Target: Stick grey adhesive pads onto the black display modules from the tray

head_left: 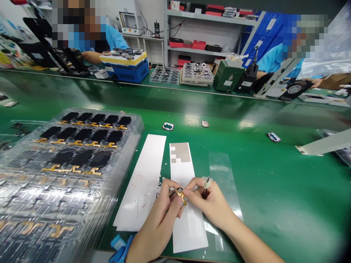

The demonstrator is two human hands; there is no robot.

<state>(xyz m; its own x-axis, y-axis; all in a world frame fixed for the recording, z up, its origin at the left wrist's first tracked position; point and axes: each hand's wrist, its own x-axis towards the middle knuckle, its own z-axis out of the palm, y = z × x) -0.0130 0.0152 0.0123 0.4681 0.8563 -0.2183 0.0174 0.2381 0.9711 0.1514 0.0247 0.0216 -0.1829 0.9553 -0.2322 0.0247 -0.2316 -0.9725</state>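
The single view comes from a camera worn on the person's head, facing forward and down across a green workbench [276, 190]. The left hand [157, 221] and right hand [208, 204] sit close below it, at the bottom centre of the frame. Stacked clear plastic trays [68, 153] fill the near left corner. The bench's far edge crosses the upper frame, with metal shelving [208, 33] well beyond it.

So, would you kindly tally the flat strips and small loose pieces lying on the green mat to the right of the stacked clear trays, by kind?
White rectangular paper strips: 2
Clear plastic film strip: 1
Small dark frames with pink rims: 2
Small tan rectangular piece: 1
Total: 6
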